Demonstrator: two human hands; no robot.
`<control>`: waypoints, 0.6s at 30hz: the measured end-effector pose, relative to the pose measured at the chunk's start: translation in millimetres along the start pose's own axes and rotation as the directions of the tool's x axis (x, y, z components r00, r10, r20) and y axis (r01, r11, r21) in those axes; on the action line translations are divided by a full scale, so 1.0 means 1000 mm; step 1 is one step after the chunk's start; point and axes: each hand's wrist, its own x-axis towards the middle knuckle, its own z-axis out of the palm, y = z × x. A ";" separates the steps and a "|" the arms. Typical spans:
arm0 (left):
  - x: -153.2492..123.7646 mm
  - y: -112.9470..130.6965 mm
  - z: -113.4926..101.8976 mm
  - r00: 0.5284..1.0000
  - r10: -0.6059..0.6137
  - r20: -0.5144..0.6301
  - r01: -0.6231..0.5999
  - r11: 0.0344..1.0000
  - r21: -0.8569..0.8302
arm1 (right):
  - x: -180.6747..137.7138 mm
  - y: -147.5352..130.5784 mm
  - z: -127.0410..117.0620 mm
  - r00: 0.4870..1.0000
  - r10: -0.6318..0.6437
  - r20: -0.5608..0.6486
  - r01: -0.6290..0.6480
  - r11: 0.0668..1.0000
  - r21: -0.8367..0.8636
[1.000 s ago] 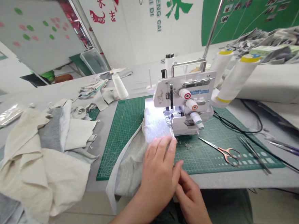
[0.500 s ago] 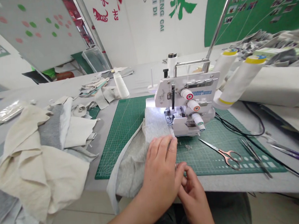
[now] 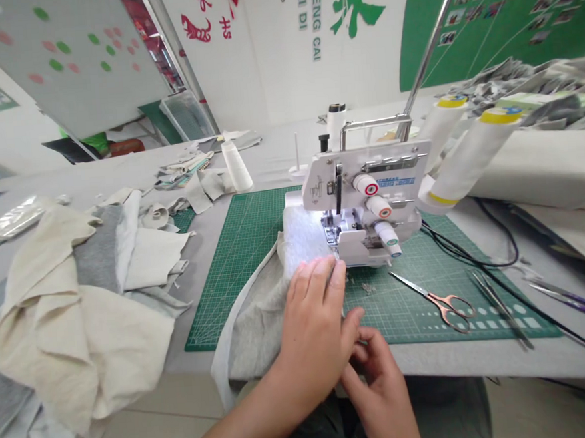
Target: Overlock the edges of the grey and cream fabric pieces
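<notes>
Fingers of the left hand are lying flat and almost straight on a soft, light-grey piece of cloth, pressing rather than pinching it, just short of the small metal presser foot near the centre of the frame. Lower down, the right hand is curling its fingers in beside the left thumb; whether they are gripping anything is impossible to tell. The cloth is running from the white, boxy sewing machine with colour-ringed dials toward the lower centre, its pale border hanging over the near edge of the grey-covered table.

Guiding well is probably depending on a light, even touch, steering without tugging. The left fingertips are resting near the foot, so stopping short of it seems wise. Overhanging cloth could be dragging the layer askew; supporting it should help, as should smoothing the folds. Copper-handled steel scissors are lying at centre right on the green gridded cutting mat, safely apart from the cloth.
</notes>
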 end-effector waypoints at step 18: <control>0.022 -0.013 -0.001 1.000 -0.005 -0.019 0.006 1.000 0.030 | 0.013 0.001 0.016 0.993 -0.075 -0.095 0.074 0.997 -0.014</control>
